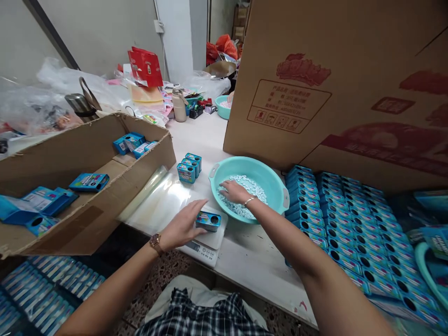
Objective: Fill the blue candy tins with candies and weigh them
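Our left hand [184,225] half-open round left end of box [209,221], touch unclear; box roughly parallel to front edge of scale [206,255]; right hand [237,192] in pellets [258,190], hold unclear.

A big carton [297,112] walls off the far right of a white table [252,254], while a low carton [115,198] blocks the left. Between them, a bare lane runs back past three small boxes [190,165]. A narrow gap separates the trio from a basin [254,167], open from above but entered by the right hand [236,192]. Stacked rows [350,233] crowd its right; bare tabletop stretches between the scale [215,240] and those rows.
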Available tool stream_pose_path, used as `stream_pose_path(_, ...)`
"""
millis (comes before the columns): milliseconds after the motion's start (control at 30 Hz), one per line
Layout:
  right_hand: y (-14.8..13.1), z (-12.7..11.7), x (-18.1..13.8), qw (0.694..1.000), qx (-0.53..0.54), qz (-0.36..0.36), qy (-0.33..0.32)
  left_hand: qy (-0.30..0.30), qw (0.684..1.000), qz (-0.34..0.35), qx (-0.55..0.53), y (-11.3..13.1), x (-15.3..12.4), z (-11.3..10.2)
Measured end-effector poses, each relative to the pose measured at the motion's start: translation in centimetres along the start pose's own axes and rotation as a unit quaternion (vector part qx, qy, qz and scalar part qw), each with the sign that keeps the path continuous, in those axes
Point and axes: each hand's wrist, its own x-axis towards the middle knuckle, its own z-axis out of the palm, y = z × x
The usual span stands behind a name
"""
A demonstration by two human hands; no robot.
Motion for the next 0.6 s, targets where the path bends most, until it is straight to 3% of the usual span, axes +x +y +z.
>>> stream_pose_path(200,0.4,2.2,2.7,0.999,-0.002,-0.026,-0.032,0.072,0.997,-0.033,-0.010,0.5,-1.4,-2.9)
stream_pose_path(333,0.4,3.0,1.6,0.999,-0.019,-0.024,-0.039,0.089,0.996,0.021,-0.020,0.3,2.4,-3.7)
stream_pose_path(500,-0.2,2.5,0.1,0.997,-0.034,-0.008,-0.071,-0.080,0.992,0.029,0.091,-2.4,10.8,-2.8)
stream_pose_path(600,-0.2,1.9,-1.1,0.994,-0.017,-0.007,-0.105,-0.152,0.978,0.036,0.139,-3.7,13.6,-2.4)
